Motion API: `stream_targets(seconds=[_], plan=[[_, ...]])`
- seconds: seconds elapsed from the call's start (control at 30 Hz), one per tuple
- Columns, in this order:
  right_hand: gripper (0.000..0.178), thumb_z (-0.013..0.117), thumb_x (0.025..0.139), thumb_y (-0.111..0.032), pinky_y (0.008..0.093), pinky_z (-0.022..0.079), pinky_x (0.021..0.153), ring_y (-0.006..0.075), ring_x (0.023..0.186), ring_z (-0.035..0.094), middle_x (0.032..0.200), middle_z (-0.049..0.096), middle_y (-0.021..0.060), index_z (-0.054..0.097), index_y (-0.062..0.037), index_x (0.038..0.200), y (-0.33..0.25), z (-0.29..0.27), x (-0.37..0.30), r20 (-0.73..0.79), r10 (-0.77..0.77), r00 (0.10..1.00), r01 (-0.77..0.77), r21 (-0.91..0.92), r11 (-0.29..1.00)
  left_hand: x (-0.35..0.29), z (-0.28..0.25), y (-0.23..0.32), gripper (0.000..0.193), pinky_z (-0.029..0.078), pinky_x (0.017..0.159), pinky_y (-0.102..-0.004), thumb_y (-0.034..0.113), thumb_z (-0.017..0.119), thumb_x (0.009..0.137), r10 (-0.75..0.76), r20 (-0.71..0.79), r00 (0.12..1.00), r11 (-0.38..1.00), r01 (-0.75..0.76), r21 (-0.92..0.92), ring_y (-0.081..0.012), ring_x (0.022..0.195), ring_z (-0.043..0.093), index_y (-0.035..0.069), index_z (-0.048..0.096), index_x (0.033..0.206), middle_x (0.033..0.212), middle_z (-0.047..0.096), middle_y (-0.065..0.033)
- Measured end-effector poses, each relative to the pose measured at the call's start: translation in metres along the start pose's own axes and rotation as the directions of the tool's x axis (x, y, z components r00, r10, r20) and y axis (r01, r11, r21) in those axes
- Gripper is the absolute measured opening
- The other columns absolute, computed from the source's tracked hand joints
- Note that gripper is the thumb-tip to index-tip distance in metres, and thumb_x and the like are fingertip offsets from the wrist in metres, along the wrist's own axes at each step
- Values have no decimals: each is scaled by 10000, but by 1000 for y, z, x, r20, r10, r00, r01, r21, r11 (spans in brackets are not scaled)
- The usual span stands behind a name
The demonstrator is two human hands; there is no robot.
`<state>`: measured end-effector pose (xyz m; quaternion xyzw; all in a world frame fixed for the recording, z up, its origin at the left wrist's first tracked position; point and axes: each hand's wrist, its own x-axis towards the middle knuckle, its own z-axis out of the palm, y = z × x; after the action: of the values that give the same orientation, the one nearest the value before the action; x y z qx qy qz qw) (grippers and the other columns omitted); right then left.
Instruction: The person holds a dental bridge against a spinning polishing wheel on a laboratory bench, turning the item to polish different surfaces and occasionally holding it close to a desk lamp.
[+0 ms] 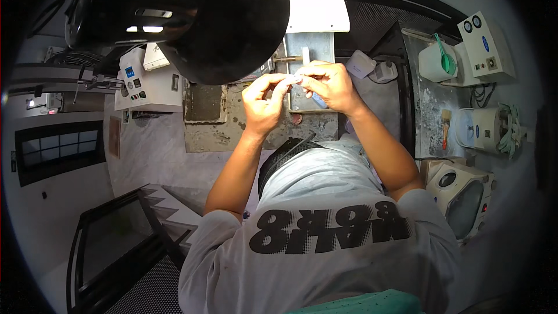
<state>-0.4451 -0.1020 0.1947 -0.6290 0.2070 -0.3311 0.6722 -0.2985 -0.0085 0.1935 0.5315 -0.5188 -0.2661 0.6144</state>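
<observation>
My left hand (265, 103) and my right hand (332, 86) meet over the workbench, fingertips almost touching. Between them is a tiny pale piece (297, 79), pinched by the thumbs and fingers of both hands; its kind is too small to make out. Below the hands lies a shallow grey tray (297, 104) with a blue object (319, 101) in it, partly covered by my right hand. A light-coloured bar (306, 55) and a brown handle (288, 59) show just beyond my fingers.
A large black lamp (226, 23) hangs close at the upper left, hiding part of the bench (203, 136). White machines (148, 84) stand left. On the right-hand counter are a white tub (433, 61) with a green scoop (446, 61), and a brush (446, 128).
</observation>
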Motion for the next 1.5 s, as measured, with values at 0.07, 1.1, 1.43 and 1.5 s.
stream_targets(seconds=[0.07, 1.1, 1.43, 1.5], plan=[[140, 606, 830, -55, 194, 483, 554, 78, 621, 568, 798, 611, 67, 645, 51, 914, -7, 2, -2, -7, -13, 1000, 13, -18, 1000, -3, 1, 8, 92, 471, 651, -209, 1, 585, 834, -49, -35, 998, 995, 46, -90, -90, 693, 589, -33, 631, 907, 790, 642, -63], [127, 599, 838, -90, 196, 448, 548, 67, 587, 545, 737, 639, 43, 668, 9, 876, -32, 5, -16, 45, 105, 993, -109, 94, 990, -10, 10, 42, 91, 458, 609, -207, 1, 587, 827, -68, -69, 995, 980, 54, -192, -98, 659, 587, -37, 631, 897, 779, 647, -83], [125, 603, 834, -88, 190, 436, 544, 63, 584, 539, 732, 639, 41, 665, 16, 866, -34, 2, -17, 39, 81, 996, -82, 30, 996, -10, 13, 40, 97, 465, 621, -207, 4, 588, 830, -73, -59, 996, 976, 59, -208, -98, 664, 586, -38, 628, 908, 790, 645, -80], [124, 606, 832, -87, 189, 434, 543, 61, 583, 538, 728, 638, 40, 665, 16, 867, -35, 2, -18, 37, 77, 996, -78, 26, 997, -10, 14, 40, 97, 461, 614, -204, 8, 590, 830, -73, -62, 995, 969, 56, -241, -97, 662, 586, -36, 628, 908, 785, 645, -79]])
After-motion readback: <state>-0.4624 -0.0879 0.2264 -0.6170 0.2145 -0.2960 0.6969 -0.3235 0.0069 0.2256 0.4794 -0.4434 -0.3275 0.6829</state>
